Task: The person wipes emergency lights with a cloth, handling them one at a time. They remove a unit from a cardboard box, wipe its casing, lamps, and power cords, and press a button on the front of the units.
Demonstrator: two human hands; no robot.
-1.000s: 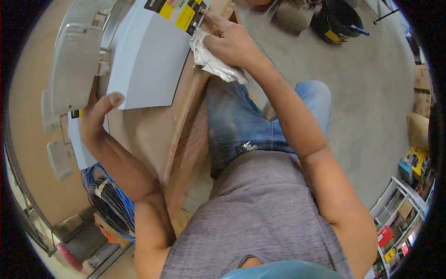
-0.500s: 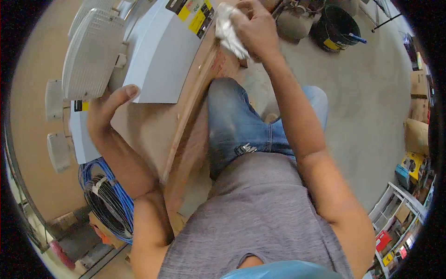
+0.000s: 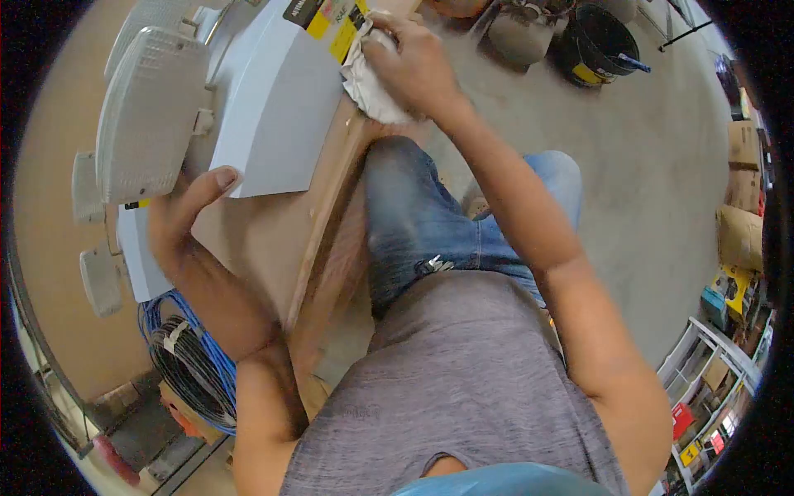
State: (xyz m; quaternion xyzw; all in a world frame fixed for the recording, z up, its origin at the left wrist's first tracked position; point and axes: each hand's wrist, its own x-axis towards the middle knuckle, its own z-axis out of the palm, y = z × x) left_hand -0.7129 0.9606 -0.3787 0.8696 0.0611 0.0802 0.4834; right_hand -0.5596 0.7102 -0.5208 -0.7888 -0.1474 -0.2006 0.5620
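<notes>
A pale emergency light unit (image 3: 277, 116) with ribbed clear lamp heads (image 3: 153, 116) lies on the wooden workbench (image 3: 273, 240). My left hand (image 3: 192, 198) grips its near end, thumb on the edge of the housing; the other fingers are hidden behind the lamp head. In my right hand (image 3: 409, 70) is a crumpled white rag (image 3: 372, 87), bunched under the fingers against the right side of the housing, beside a yellow and black label (image 3: 331, 25). The fingertips are slightly blurred.
On the bench's left lies another light unit (image 3: 145, 256), with coils of blue and black cable (image 3: 194, 355) nearer me. A black bucket (image 3: 595, 50) stands on the floor beyond my knees. A shelf rack (image 3: 703, 364) with boxes is at the right.
My right hand has moved left and slightly down with the rag, from beyond the bench edge onto the housing's side. The light unit and my left hand have shifted slightly left and down in view.
</notes>
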